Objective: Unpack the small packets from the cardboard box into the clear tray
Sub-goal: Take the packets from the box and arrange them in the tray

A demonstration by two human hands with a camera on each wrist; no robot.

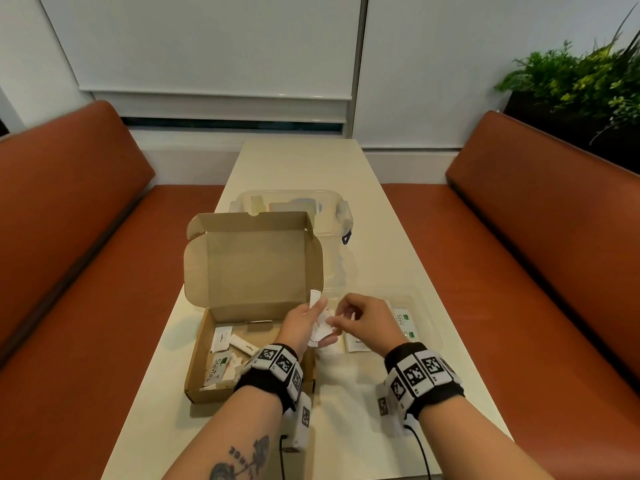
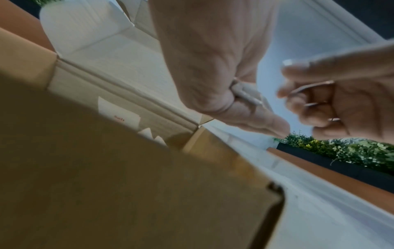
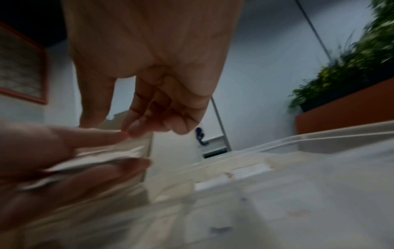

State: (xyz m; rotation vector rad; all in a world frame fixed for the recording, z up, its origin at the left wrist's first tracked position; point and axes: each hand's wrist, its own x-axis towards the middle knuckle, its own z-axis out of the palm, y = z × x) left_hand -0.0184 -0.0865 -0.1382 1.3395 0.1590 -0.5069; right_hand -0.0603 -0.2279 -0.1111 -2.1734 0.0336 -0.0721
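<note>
The open cardboard box sits on the table left of centre with its lid standing up. Several small packets lie inside it. My left hand is over the box's right wall and grips a bundle of white packets, seen in the left wrist view as the packets. My right hand is right beside it, fingers curled, pinching one packet of that bundle. The clear tray lies just right of the box and holds a few packets.
A clear lidded storage container stands behind the box. The narrow cream table runs between two orange benches. A planter with green plants is at the far right.
</note>
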